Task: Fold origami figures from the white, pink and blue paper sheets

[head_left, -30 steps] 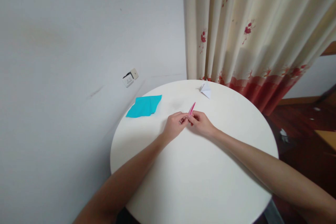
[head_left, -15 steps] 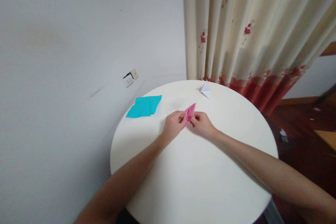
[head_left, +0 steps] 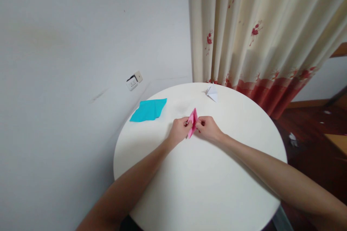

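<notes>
A pink piece of folded paper is held between my two hands, a little above the white round table. Its long pointed shape stands nearly upright, and a darker pink hollow shows along its middle. My left hand pinches its left side, thumb toward me. On the opposite side, my right hand grips the right edge with curled fingers. Some fingertips are hidden behind the paper.
A creased turquoise sheet lies at the table's left edge, near the wall with a socket. At the far edge stands a folded white paper piece. Behind it hangs a flowered curtain.
The pink paper has turned more upright between my hands and now opens along its middle. Its top point has shifted left. Both hands keep hold of it.
</notes>
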Tool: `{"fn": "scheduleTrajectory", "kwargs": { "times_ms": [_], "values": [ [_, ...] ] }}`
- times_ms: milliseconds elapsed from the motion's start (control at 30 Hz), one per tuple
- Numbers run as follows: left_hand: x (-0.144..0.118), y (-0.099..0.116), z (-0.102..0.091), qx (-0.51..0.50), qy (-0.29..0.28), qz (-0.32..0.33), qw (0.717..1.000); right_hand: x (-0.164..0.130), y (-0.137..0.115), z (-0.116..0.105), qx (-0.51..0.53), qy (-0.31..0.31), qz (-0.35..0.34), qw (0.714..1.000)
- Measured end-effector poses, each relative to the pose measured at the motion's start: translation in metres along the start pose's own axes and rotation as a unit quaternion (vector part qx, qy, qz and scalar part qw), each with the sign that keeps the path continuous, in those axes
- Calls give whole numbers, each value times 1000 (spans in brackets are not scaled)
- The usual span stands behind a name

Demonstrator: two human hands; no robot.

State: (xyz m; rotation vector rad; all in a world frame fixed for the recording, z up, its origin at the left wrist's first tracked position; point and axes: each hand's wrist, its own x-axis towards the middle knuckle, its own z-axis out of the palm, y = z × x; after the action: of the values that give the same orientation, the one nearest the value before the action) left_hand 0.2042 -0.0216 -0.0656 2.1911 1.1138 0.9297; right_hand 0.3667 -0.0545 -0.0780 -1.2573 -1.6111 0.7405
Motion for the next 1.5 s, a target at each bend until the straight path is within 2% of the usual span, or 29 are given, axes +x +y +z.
{"fn": "scheduleTrajectory", "kwargs": {
  "times_ms": [200, 367, 533, 667, 800, 900, 1067, 1267, 1333, 1500],
  "values": [
    [0, -6, 5, -9, -38, -4, 999, 0, 0, 1, -11, -10, 4, 1000],
    [1, -8, 4, 29, -15, 6, 999, -1, 4, 3, -29, 10, 10, 999],
    [2, -6, 2, 19, 1, 1, 1000, 1, 7, 1, -53, 33, 13, 998],
    [2, -7, 3, -22, 16, -16, 1000, 2, 10, -1, -40, 50, 7, 998],
    [1, -15, 5, -113, -12, -76, 991, 4, 17, -1, -17, 49, 13, 999],
    [2, -19, 7, -149, -19, -94, 984, 5, 19, -1, -12, 48, 19, 999],
    [3, -18, 7, -167, -10, -103, 981, 6, 14, -6, -66, 65, 9, 996],
    [3, -13, 4, -164, 4, -94, 982, 5, -1, -16, -169, 126, 1, 978],
    [3, -14, 4, -167, 6, -89, 982, 5, -3, -18, -165, 116, -9, 979],
    [4, -17, 6, -169, 6, -82, 982, 4, -1, -14, -146, 24, -20, 989]
  ]
}}
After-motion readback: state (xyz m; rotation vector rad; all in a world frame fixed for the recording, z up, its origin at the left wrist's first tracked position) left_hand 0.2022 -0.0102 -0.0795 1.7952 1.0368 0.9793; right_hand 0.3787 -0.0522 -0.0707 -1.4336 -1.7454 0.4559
